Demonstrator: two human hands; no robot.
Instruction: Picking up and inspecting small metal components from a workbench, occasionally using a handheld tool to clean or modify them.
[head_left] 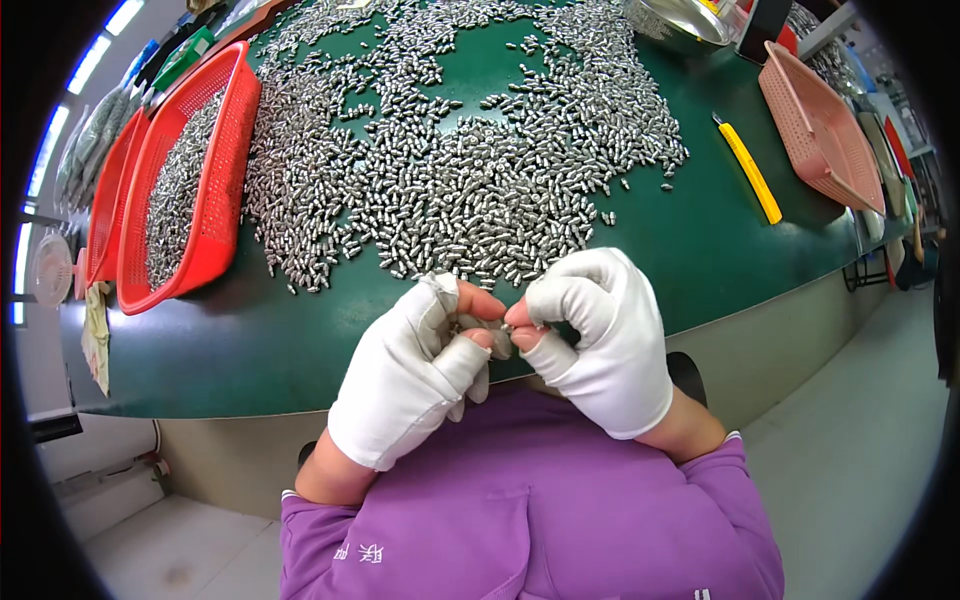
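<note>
My left hand (410, 365) and my right hand (602, 335) meet just in front of the table's near edge, both in white gloves with bare thumb and index fingertips. Each pinches with thumb and index finger, the fingertips almost touching. Something tiny seems to sit between them, but the fingers hide most of it and I cannot make out what it is. Right beyond my hands spreads a big pile of small silver metal parts (500, 200), short and ridged, lying loose over the green table (720, 270).
At the left, a red plastic basket (225, 190) holds many more small metal parts. A yellow utility knife (750, 172) lies on the right side of the table. Past it stands a pink basket (815, 130). A shiny metal bowl (690, 22) sits at the far right.
</note>
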